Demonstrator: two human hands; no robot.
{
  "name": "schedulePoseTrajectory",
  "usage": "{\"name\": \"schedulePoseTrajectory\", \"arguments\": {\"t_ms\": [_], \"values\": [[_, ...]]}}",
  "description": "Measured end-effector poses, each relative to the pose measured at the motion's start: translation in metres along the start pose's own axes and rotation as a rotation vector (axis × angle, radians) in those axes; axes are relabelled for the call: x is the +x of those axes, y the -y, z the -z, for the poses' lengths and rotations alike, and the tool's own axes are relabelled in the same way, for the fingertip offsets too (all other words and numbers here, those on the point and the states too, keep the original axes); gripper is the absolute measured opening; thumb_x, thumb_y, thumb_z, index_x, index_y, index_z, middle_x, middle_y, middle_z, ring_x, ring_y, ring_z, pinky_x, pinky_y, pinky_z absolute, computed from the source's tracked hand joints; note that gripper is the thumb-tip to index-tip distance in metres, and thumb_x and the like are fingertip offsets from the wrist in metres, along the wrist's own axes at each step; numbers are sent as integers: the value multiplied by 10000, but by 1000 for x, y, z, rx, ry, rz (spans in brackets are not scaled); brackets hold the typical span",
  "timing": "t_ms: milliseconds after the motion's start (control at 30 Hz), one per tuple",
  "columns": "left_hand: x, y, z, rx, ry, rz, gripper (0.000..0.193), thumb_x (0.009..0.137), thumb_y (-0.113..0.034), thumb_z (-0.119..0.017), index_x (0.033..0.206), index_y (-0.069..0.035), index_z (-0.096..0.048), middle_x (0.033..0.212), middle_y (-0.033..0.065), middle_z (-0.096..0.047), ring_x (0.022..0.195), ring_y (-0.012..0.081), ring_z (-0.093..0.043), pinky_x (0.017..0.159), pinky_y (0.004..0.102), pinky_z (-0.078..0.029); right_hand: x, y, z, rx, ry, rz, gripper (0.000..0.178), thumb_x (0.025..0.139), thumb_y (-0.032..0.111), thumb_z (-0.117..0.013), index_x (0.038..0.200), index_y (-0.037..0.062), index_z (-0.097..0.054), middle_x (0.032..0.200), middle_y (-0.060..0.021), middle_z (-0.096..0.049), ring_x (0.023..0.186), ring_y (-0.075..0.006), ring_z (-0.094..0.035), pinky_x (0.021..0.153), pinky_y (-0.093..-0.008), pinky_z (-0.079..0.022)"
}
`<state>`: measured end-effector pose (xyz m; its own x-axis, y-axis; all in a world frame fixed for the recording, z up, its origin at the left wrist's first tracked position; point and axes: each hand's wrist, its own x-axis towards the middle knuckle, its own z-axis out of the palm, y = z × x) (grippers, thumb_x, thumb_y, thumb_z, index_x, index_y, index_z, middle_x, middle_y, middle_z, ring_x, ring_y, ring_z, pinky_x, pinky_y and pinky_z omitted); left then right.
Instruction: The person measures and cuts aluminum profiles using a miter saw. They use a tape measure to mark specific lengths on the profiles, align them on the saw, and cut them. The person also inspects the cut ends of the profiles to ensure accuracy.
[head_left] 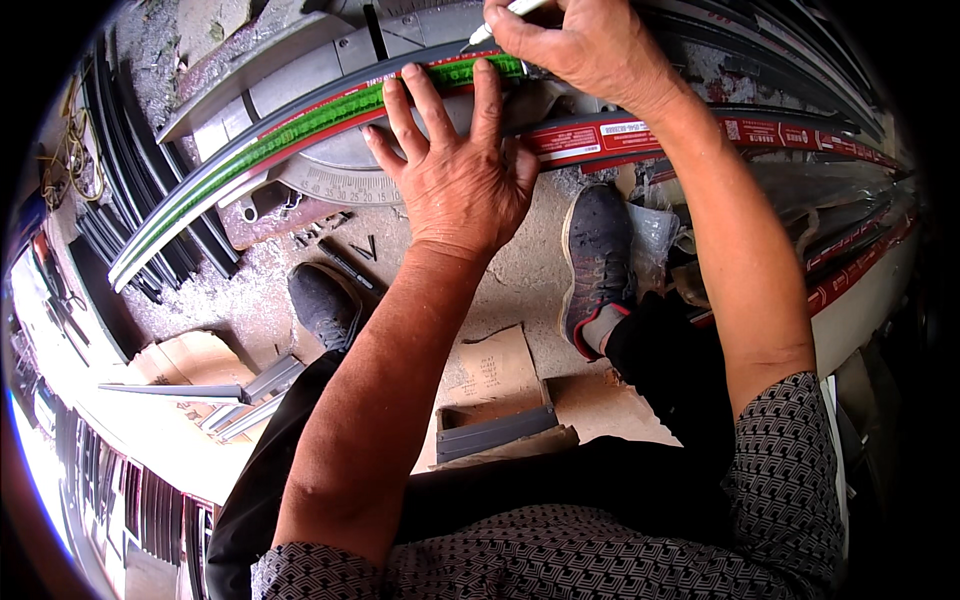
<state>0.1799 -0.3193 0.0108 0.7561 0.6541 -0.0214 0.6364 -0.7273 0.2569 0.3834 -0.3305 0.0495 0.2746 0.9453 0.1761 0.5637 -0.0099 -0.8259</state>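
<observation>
Marking: a white marker pen (500, 18) meets the long grey profile strip (300, 125) near the top middle of the view, its tip just beside the green-and-red band that runs along the strip.
Strip position: it lies across the base of a mitre saw (330, 70), curving from the lower left up to the top centre, over the saw's round angle scale (335, 185).
Doing it well: I judge the mark comes out true only if the strip cannot creep, so the flat palm should press down close to the pen tip, and the pen should stay steep and make one short stroke.
Left hand (455, 175): spread open and flat, fingers fanned, fingertips on the green band and the palm on the saw base below it; it clasps nothing, only pins.
Right hand (575, 45): closed round the marker pen in a writing pinch, though the fingers themselves sit at the frame edge and the exact hold is hard to make out.
Beside it: a second strip with a red label (700, 135) runs off to the right.
Below: two dark shoes (600, 260) on a dusty floor, a flat sheet of cardboard (490, 370) and short grey offcuts (250, 385).
</observation>
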Motion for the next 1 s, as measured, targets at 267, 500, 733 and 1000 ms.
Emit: {"name": "schedulePoseTrajectory", "arguments": {"t_ms": [267, 500, 733, 1000], "values": [[0, -2, 4, 10, 6, 8, 808, 910, -480, -597, 1640, -265, -326, 1639, 360, -190, 1522, 576, -174, 1140, 768, -211, -17, 12, 6, 38, -25, 19, 179, 958, 74, -681, 1131, 35, -707, 943, -123, -721, 855, -204, -701, 784, -345, -564], [-1, 0, 3, -51, -44, -1, 826, 870, -455, -662, 1610, -251, -357, 1641, 359, -209, 1528, 572, -170, 1114, 808, -210, -47, -2, 14, -379, 28, 268, 278, 978, 244, -717, 1243, 159, -722, 1178, -59, -732, 1130, -293, -676, 979, -400, -565], [-1, 3, 10, -33, -27, -19, 809, 904, -461, -642, 1625, -253, -341, 1620, 362, -241, 1515, 563, -203, 1130, 776, -229, -58, 3, 4, -528, -10, 287, 367, 895, 161, -782, 1257, 179, -725, 1204, -29, -717, 1108, -262, -673, 967, -389, -579], [1, 9, 16, -107, -74, -50, 710, 910, -434, -672, 1546, -212, -450, 1594, 330, -319, 1495, 524, -280, 1128, 722, -288, -65, -6, -8, -563, -94, 243, 414, 899, 101, -763, 1302, 181, -709, 1251, -40, -702, 1149, -269, -658, 1001, -395, -563]]}}
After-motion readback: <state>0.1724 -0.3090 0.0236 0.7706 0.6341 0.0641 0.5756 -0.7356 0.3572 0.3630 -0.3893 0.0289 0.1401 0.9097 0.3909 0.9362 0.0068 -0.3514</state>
